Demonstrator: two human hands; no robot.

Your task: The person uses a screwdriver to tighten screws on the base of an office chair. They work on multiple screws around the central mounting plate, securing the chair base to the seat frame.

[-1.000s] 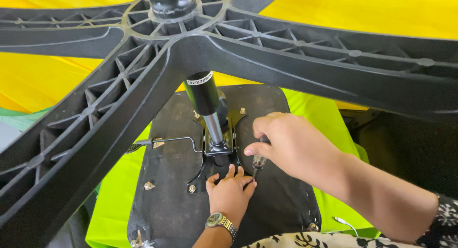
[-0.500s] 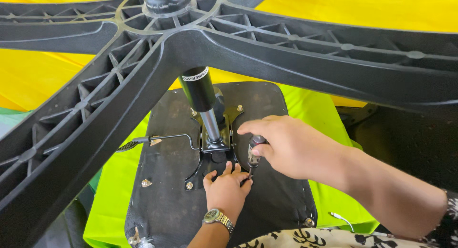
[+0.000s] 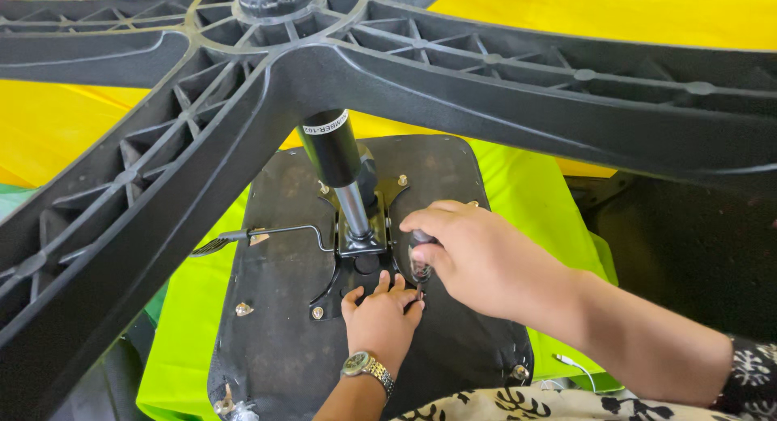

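An upturned office chair lies under me. Its black seat underside [image 3: 275,332] faces up, and the black star base [image 3: 243,105] spreads across the top of the view. The gas cylinder [image 3: 344,174] runs from the base hub down to a black metal mechanism plate [image 3: 356,259]. My right hand [image 3: 477,259] grips a dark-handled screwdriver [image 3: 420,257], its tip pointing down by the plate's right edge. My left hand [image 3: 380,320], wearing a metal wristwatch [image 3: 368,366], rests flat on the seat underside with its fingertips at the plate, next to the screwdriver tip.
A height lever [image 3: 251,236] sticks out left from the mechanism. Bolts [image 3: 243,309] dot the seat underside. A lime-green cloth [image 3: 194,308] lies beneath the seat, with yellow fabric [image 3: 57,121] behind. A white cable [image 3: 571,363] lies at the lower right.
The view has drifted slightly. My right hand has shifted along the plate's right side with the screwdriver. My left hand has stayed pressed on the seat underside.
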